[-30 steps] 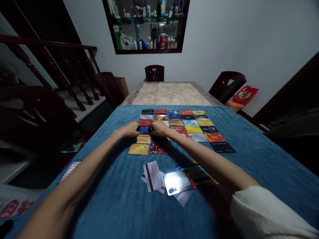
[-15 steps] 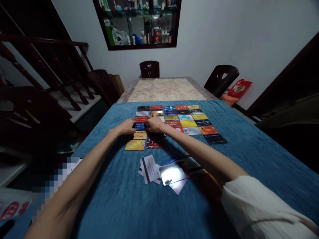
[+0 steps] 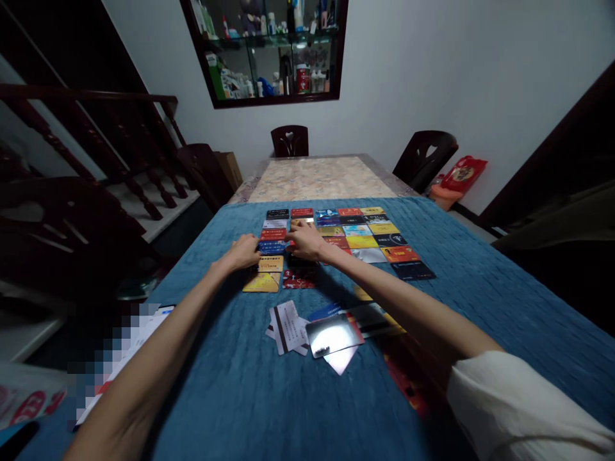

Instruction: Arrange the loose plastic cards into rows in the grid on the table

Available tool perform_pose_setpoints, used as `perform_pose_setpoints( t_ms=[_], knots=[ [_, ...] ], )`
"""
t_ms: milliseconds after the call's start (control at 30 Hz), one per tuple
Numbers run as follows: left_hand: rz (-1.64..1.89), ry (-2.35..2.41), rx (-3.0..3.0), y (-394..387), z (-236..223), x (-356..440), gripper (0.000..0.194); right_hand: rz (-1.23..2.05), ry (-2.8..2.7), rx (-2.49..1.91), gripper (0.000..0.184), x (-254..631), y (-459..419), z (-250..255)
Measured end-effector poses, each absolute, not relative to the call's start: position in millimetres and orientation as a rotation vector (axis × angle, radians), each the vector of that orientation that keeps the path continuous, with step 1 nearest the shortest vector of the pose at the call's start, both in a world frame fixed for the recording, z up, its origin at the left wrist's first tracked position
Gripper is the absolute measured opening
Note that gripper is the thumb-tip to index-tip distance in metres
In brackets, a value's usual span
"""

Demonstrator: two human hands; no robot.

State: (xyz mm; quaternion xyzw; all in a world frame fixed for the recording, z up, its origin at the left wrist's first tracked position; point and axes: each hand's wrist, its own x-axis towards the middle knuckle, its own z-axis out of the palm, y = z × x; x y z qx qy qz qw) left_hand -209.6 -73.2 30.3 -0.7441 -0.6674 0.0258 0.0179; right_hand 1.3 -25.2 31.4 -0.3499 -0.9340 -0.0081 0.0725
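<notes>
The blue card point(image 3: 272, 248) lies flat between the two hands, in the column of cards just right of the left hand point(image 3: 245, 250). The left fingers are bent and close together at the card's left edge; whether they pinch it cannot be told. Just left of the card's other edge, the right hand point(image 3: 306, 242) rests over the next column, palm down, its fingers a little parted; its underside is hidden, so I cannot tell whether it grips anything. Just beyond the left fingertips comes a red card point(image 3: 273, 235), then a pale card point(image 3: 275, 224) and a black card point(image 3: 277, 214). On the near side of the left hand lie an orange card point(image 3: 270, 263) and a yellow card point(image 3: 262, 282); nearer than the right hand is a dark red card point(image 3: 298, 279). To the right of the right hand spreads a block of cards, among them a silver card point(image 3: 369, 256) and a dark card point(image 3: 414, 271). Well nearer than both hands, a striped white card point(image 3: 286, 327) and a shiny card point(image 3: 334, 335) top a loose heap. A blue cloth point(image 3: 225, 384) lies under everything; far beyond the hands, patterned tabletop point(image 3: 321, 177) shows.
</notes>
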Motion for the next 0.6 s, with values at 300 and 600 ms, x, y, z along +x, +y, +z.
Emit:
perform_pose_setpoints(
  t_ms=[300, 600],
  knots=[
    [-0.165, -2.024, -2.341, -115, 28, -166, 0.026, -0.046, -2.712, -0.892, 0.02, 39, -57, 31],
    [-0.633, -1.718, -2.528, -170, 6, -130, 0.021, -0.082, -2.582, -0.69, 0.014, 95, -100, 5]
  ],
)
